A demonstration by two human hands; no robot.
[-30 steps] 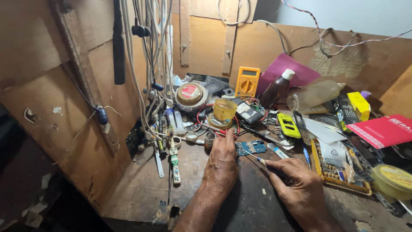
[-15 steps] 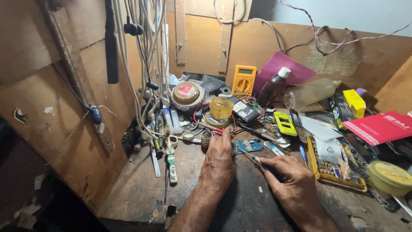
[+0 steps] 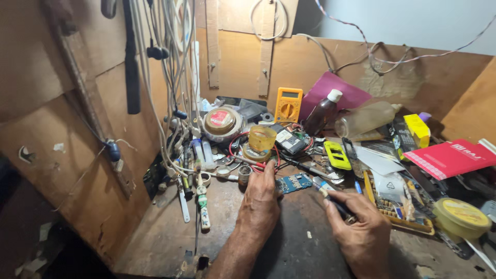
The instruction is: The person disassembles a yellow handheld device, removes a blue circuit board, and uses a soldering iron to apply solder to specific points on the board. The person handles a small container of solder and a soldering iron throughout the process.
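Change: hardly any since half a second ago; both hands sit where they were, and only the view has tipped a little.
Left hand [image 3: 261, 199]: lies palm down on the table [image 3: 170, 235], its fingers together and pressing the near edge of the small blue circuit board [image 3: 293, 183], seemingly to stop it sliding.
Right hand [image 3: 361, 232]: fingers clamped round a thin dark-handled tool [image 3: 330, 199], held like a pen so the tip can meet the board.
Board: flat on the table between the hands, just in front of the red wires [image 3: 253, 155].
Around: yellow multimeter [image 3: 288, 104] propped behind, brown bottle [image 3: 320, 113] beside it (within reach), red booklet [image 3: 452, 157] to the right.
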